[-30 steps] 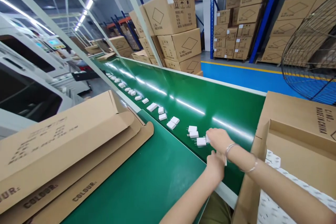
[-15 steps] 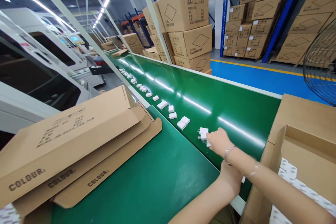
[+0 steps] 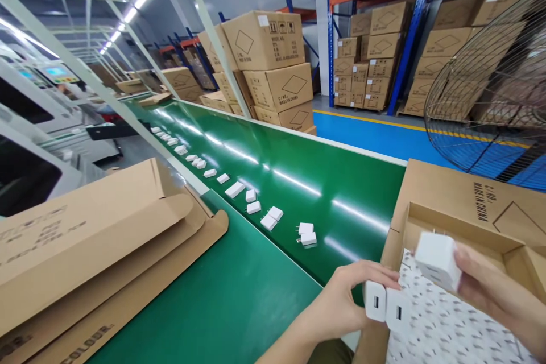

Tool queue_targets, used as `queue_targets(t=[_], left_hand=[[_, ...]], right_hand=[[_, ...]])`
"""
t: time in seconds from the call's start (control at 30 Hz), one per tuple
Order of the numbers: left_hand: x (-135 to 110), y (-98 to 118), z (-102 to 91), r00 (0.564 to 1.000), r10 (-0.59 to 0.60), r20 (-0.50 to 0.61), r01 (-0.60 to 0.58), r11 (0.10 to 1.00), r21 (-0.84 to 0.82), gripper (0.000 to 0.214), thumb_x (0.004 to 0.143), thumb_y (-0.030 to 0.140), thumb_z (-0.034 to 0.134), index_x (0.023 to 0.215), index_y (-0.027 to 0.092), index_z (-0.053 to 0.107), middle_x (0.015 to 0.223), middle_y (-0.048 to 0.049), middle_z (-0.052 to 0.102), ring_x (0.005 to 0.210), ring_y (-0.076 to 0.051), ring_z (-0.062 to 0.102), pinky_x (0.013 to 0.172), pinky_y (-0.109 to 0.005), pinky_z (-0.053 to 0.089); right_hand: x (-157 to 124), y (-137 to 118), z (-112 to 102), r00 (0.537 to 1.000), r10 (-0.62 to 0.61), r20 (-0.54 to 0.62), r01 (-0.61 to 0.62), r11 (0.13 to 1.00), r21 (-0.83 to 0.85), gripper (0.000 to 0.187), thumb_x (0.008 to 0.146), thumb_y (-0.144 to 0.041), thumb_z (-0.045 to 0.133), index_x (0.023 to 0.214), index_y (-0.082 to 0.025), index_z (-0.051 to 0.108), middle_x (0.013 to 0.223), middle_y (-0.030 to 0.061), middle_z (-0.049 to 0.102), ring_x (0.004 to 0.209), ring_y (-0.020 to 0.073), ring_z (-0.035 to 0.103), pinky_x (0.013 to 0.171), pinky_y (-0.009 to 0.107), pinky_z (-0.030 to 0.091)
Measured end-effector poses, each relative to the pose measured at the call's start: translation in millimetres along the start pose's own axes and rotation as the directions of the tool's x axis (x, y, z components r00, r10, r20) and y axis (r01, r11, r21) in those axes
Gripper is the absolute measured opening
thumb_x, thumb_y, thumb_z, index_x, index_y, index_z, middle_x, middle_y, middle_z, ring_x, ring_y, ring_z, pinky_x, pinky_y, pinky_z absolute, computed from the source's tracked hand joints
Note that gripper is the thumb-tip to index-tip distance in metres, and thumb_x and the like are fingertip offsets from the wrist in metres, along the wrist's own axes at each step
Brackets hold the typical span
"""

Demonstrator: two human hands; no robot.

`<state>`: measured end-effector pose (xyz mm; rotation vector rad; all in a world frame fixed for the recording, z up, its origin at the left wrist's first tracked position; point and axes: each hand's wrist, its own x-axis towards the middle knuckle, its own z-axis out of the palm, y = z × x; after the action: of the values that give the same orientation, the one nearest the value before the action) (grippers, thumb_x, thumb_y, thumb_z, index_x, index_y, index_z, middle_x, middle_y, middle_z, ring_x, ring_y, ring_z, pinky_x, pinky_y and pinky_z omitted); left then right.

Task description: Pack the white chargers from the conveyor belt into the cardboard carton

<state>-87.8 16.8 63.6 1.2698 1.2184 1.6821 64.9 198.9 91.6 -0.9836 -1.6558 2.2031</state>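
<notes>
My left hand is closed on two white chargers, side by side with their ports facing me, at the near left corner of an open cardboard box. Over that box my right hand grips a third white charger. Inside the box lies a white patterned sheet. A row of white chargers runs along the green conveyor belt; the nearest pair lies just ahead of my left hand.
Flattened cardboard boxes are stacked on the green table at the left. Stacked cartons stand behind the belt, with racks of cartons beyond a blue floor. A wire fan guard is at the right. Machines line the far left.
Both hands have come back from the belt toward the box. My right hand lifted a charger off the belt and now holds it over the box; the left now shows two chargers.
</notes>
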Motion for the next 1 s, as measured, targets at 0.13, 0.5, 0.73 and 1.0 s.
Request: queue_targets(t=[0.13, 0.5, 0.73, 1.0], left_hand=[[-4, -5, 11.5, 0.994, -0.07, -0.085, 0.063, 0.995, -0.08, 0.046, 0.058, 0.004, 0.078, 0.1, 0.021, 0.069, 0.104, -0.0073, 0.067, 0.102, -0.023, 0.062, 0.088, -0.032, 0.048], [-12, -1, 29.5, 0.985, -0.07, -0.155, 0.052, 0.991, -0.121, 0.046, 0.051, 0.0, 0.079, 0.089, 0.024, 0.073, 0.095, -0.0043, 0.069, 0.094, -0.021, 0.064, 0.085, -0.029, 0.05], [-10, 1, 30.9, 0.983, 0.007, -0.184, -0.008, 1.0, -0.003, 0.042, 0.055, 0.003, 0.077, 0.09, 0.026, 0.072, 0.093, -0.0022, 0.071, 0.099, -0.022, 0.062, 0.099, -0.038, 0.043], [-10, -6, 33.4, 0.983, -0.001, -0.185, 0.013, 0.998, 0.066, 0.037, 0.06, 0.008, 0.076, 0.093, 0.023, 0.069, 0.097, -0.0039, 0.068, 0.105, -0.024, 0.057, 0.097, -0.038, 0.043]], right_hand=[[-23, 63, -9, 0.961, 0.146, 0.235, -0.247, 0.837, 0.489, 0.042, 0.061, -0.054, 0.078, 0.09, -0.025, 0.073, 0.092, 0.0073, 0.072, 0.09, 0.0264, 0.064, 0.085, 0.038, 0.051], [-42, 95, 40, 0.953, 0.141, 0.267, -0.296, 0.598, 0.744, 0.04, 0.063, -0.054, 0.078, 0.089, -0.024, 0.073, 0.088, 0.0027, 0.072, 0.08, 0.0179, 0.064, 0.076, 0.03, 0.054], [-41, 88, 46, 0.951, 0.14, 0.277, -0.31, 0.474, 0.824, 0.035, 0.06, -0.042, 0.084, 0.087, -0.023, 0.073, 0.089, -0.0005, 0.073, 0.081, 0.0125, 0.066, 0.079, 0.02, 0.054], [-41, 90, 46, 0.965, 0.128, 0.229, -0.262, 0.501, 0.825, 0.028, 0.069, -0.045, 0.077, 0.089, -0.027, 0.072, 0.089, -0.0025, 0.073, 0.082, 0.0128, 0.066, 0.076, 0.022, 0.054]])
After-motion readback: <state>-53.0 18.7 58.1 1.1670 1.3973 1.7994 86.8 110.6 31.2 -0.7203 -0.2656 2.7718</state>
